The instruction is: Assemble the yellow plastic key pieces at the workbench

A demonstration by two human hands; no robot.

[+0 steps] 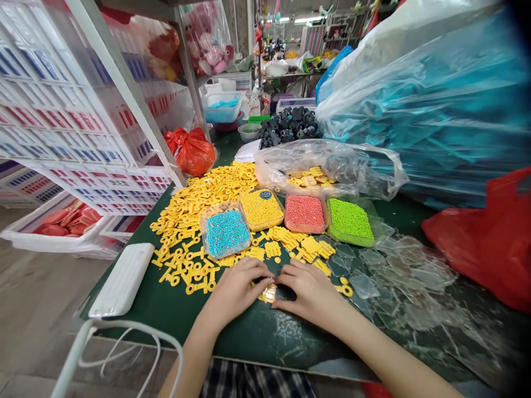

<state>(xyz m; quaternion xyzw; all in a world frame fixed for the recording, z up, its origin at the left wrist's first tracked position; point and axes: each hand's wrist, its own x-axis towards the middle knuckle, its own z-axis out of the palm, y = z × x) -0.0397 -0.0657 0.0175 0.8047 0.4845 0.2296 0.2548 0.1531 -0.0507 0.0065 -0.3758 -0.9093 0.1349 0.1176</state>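
A small, shiny yellow plastic piece (269,294) is between my two hands, low over the front of the green table. My left hand (236,284) is closed, its thumb and fingertips pinching at the piece's upper left. From the other side, my right hand (310,290) curls thumb and fingers against its right edge. The fingertips partly cover the piece. Just beyond my hands lie flat yellow plastic pieces (272,249). Behind them stand clear trays of small beads: blue (227,232), yellow (262,210), pink (305,213) and green (350,219).
A heap of yellow parts (199,213) spreads to the left, beside a white power strip (122,279). Clear plastic pieces (409,262) cover the right side, near a red bag (485,237). Black parts (292,124) and a large bag of blue pieces (431,110) stand behind.
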